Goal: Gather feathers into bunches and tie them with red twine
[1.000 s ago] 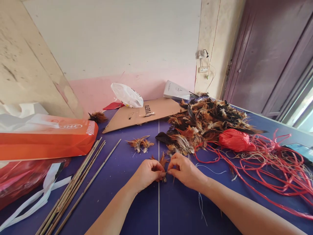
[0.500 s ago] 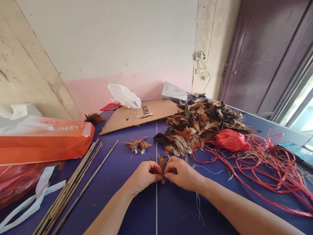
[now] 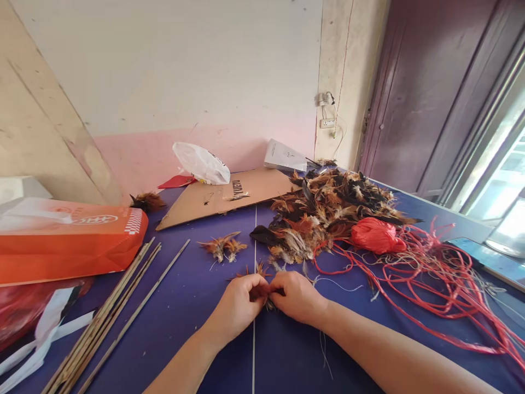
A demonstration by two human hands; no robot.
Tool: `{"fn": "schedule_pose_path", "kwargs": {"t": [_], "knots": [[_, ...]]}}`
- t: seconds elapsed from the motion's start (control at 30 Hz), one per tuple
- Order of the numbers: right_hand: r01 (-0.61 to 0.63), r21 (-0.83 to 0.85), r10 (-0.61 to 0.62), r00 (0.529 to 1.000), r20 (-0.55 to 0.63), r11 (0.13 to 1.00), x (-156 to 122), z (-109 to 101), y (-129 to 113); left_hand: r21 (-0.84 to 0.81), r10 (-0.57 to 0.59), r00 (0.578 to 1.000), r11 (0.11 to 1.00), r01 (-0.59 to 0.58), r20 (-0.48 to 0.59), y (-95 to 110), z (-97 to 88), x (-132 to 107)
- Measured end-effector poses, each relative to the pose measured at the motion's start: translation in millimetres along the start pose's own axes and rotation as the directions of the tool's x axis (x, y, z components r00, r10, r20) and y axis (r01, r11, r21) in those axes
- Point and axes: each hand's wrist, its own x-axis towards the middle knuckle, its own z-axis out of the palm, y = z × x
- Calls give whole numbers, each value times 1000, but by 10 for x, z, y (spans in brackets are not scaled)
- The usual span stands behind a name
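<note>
Close together above the blue table [image 3: 197,328], my left hand [image 3: 244,301] and my right hand [image 3: 298,298] meet with fingers pinched. Between them is a small bunch of brown feathers [image 3: 261,270]; its tips stick out beyond the fingers and its quill ends show just below. My left hand grips the bunch. The right fingertips press against it too, though what exactly they pinch is hidden. White thread [image 3: 325,353] dangles below my right wrist. Just beyond my left hand lie two small tied feather tufts [image 3: 223,247].
A large heap of brown and black feathers [image 3: 324,210] lies behind my right hand. Tangled red plastic string [image 3: 435,284] spreads at right, near a phone [image 3: 478,257]. Thin sticks [image 3: 110,312] and an orange bag [image 3: 69,241] lie at left. Flat cardboard [image 3: 217,194] is at the back.
My hands have come closer together, and the fingers now cover more of the feather bunch. The whole view has shifted slightly, moving the table things a little to the left.
</note>
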Motion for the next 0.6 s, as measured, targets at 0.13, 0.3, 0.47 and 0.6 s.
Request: {"fn": "schedule_pose_path", "kwargs": {"t": [0.13,0.3,0.47,0.6], "knots": [[-41,28,40,999,9,999,13,-10,14,199,156,984,971,-136,-90,21,36,-11],[-79,124,77,997,25,989,47,-28,32,221,219,964,958,-183,-151,7,83,-2],[-92,174,93,996,6,980,48,-35,0,101,153,964,986,-134,-216,-95,92,-21],[-133,171,134,991,4,976,43,-49,-38,49,109,962,994,-99,-249,-145,101,-50]]}}
